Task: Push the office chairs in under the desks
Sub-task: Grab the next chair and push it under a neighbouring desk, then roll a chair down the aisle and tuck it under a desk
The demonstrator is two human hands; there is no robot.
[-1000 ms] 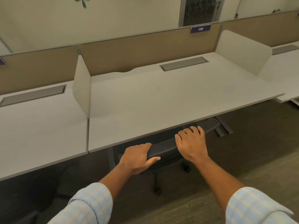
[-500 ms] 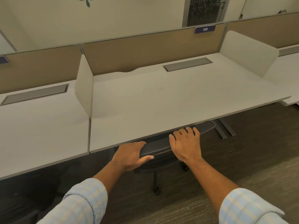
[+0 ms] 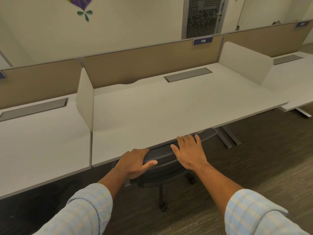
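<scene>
Black mesh chair backrest (image 3: pixel 162 152) meets the desk edge (image 3: pixel 135 155) — left hand (image 3: pixel 135 162) wraps it, right hand (image 3: pixel 190 152) lies flat, splayed; further pushing could pinch fingers.

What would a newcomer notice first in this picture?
Two bare hands at the centre bottom: the left hand wraps the top edge of a black mesh office chair back, the right hand lies flat on it. The chair sits mostly under the pale grey desk, marked by a blue 139 sign.
</scene>
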